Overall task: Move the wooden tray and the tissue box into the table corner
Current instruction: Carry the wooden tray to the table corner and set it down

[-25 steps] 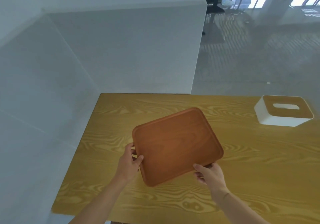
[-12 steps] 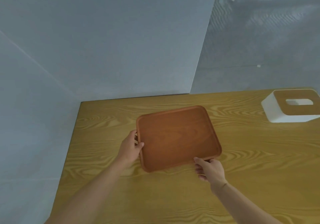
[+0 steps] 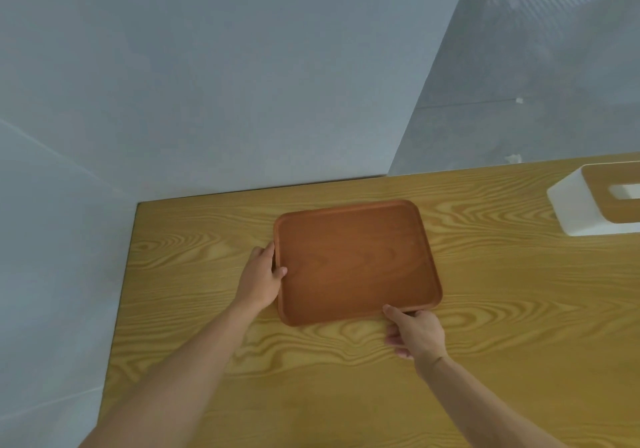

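Wooden tray (image 3: pixel 356 260) lying flat, long axis pointing away, slightly skewed; left hand (image 3: pixel 260 278) gripping its left rim, right hand (image 3: pixel 414 334) pinching the near-right corner. Tissue box (image 3: pixel 595 205) sitting far right.

1. The wooden tray (image 3: pixel 356 260), reddish-brown with rounded corners and a low raised rim, sat empty towards the table's far left corner, turned slightly askew.
2. The tissue box (image 3: pixel 595 203), white with a wooden slotted lid, stood well apart at the right, partly cropped.
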